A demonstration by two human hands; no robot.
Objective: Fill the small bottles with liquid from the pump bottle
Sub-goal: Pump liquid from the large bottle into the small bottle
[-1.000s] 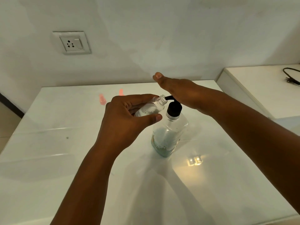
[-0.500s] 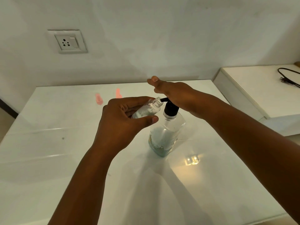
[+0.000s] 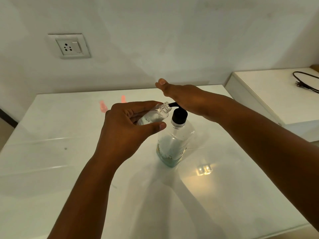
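Note:
A clear pump bottle (image 3: 174, 145) with a black pump collar stands upright on the white table (image 3: 51, 161), with a little bluish liquid at its bottom. My right hand (image 3: 183, 99) lies flat on the pump head, thumb sticking out, and hides the head; only the black spout tip shows. My left hand (image 3: 127, 131) holds a small clear bottle (image 3: 155, 114) between thumb and fingers, tilted, its open mouth touching the spout tip.
Two small pink caps (image 3: 103, 106) lie on the table behind my left hand. A wall socket (image 3: 69, 46) is on the wall at the back left. A raised white ledge (image 3: 276, 94) at the right carries a black cable (image 3: 305, 81).
My right hand dipped on the pump half a second ago and has come back up a little. The small bottle stays at the spout.

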